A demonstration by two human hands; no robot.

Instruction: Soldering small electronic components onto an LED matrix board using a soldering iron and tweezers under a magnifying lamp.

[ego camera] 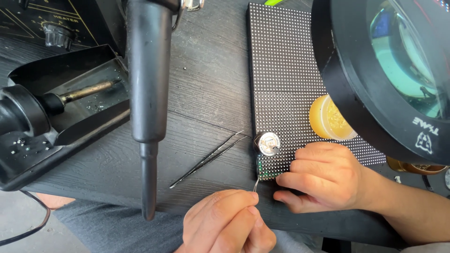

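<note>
While the right hand [323, 175] rests curled on the flat black dotted panel [286, 79], the left hand [225, 225] pinches a thin silver wire [256, 183] — light, bendy, best held low.

Both hands are bare: the left hand [228, 225] and the right hand [323, 175] carry no gloves, rings or watch. The right forearm is uncovered up to a pale sleeve edge at the frame's lower right corner. Grey trousers cover the lap below.
</note>
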